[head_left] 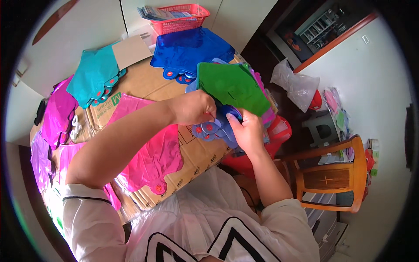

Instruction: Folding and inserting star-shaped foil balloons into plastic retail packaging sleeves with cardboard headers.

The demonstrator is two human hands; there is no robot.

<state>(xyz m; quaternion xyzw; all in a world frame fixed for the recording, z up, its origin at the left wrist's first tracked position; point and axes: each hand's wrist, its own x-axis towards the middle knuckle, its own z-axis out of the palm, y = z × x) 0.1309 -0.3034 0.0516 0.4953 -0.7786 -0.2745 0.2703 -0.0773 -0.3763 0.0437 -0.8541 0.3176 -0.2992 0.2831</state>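
Hands: the left hand (pixel 193 108) and right hand (pixel 248 131) meet over the edge of the cardboard-covered table (pixel 144 83), both closed on one bunch of flat foil balloons (pixel 227 109).
Left grip: fingers curled tight, pinching the blue necks (pixel 208 128) with red dots that hang just below its knuckles.
Right grip: thumb pressed on top of the same blue necks, fingers wrapped under them; how many layers sit inside, I cannot tell.
Bunch: a green balloon (pixel 233 87) lies on top, fanning up and away from the two hands, with blue and pink sheets beneath it.
Slip risk: foil looks slick, so I judge the green sheet could slide off, since only the neck end is pinched.
Drop risk: the bunch is partly past the table edge, above a red stool (pixel 274 135); anything loosened would likely fall there.
Crease risk: a hard squeeze at the necks might crumple them.
Nearby: pink balloons (pixel 152 148) lie under the left forearm, and an elbow sweep could drag them off.
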